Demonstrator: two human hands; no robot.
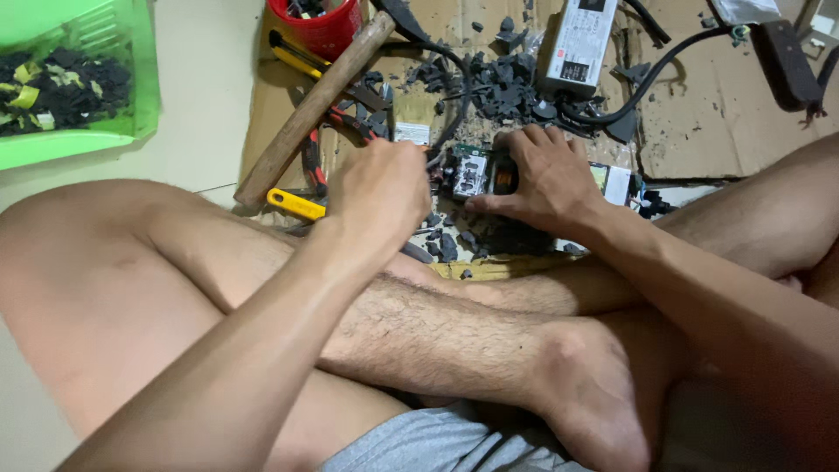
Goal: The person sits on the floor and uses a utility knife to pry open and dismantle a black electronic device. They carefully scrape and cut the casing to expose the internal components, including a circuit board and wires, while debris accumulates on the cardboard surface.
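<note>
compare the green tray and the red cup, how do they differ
The green tray is wide, shallow and squarish; the red cup is narrow and round. The tray lies on bare floor at the far left, the cup on cardboard by the hammer. The tray holds dark scraps; the cup's contents are unclear. Both are cut off by the frame's top edge.

We are sitting on a pale floor (pixel 201 105) with flattened brown cardboard (pixel 717 114) lying over it. On the cardboard, a wooden-handled hammer (pixel 315 109) is lying aslant. Just beyond its head a red cup (pixel 319 26) is standing; right of the hammer, dark broken chips (pixel 502 87) are lying heaped, with a grey oblong power unit (pixel 577 44) beside them. Under the handle, what seem to be pliers (pixel 315 162) are resting. Left of the hammer, a green tray (pixel 144 79) is sitting directly on the floor.
</note>
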